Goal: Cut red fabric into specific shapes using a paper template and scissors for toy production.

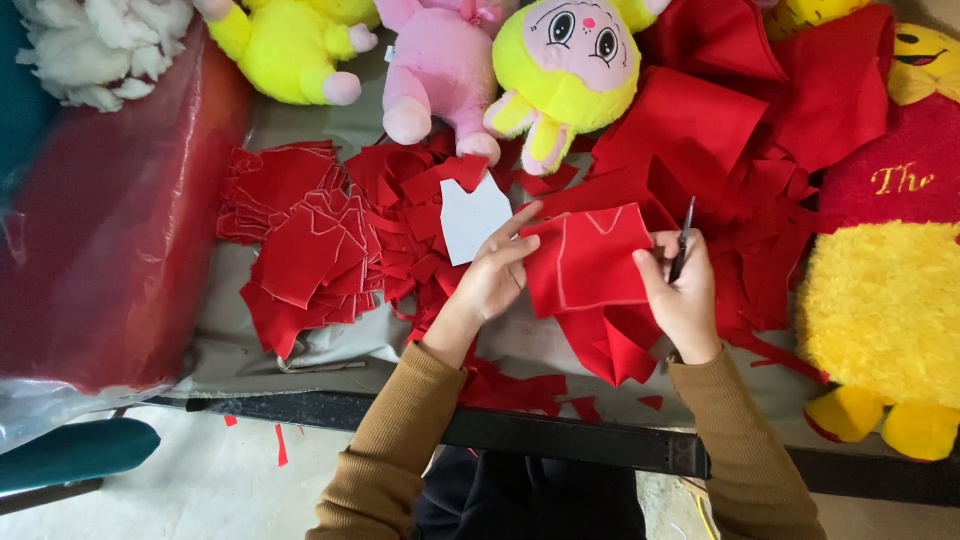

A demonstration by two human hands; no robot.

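At nine o'clock, cut red pieces (pixel 300 235) lie stacked out of the way. At centre, the left hand (pixel 495 275) pinches the marked red felt piece (pixel 590 260) taut so its chalk line shows. At three o'clock, the right hand (pixel 685 295) clenches scissors (pixel 684 238) at the felt's edge.

The person wore a long-sleeved knitted top in a brownish olive colour, its fine ribbing running along both arms. The left sleeve (pixel 385 445) ended in a snug cuff at the wrist, and the right sleeve (pixel 745 450) did the same. Both hands were bare, without rings or a watch. Dark trousers (pixel 530 500) showed below, between the arms.
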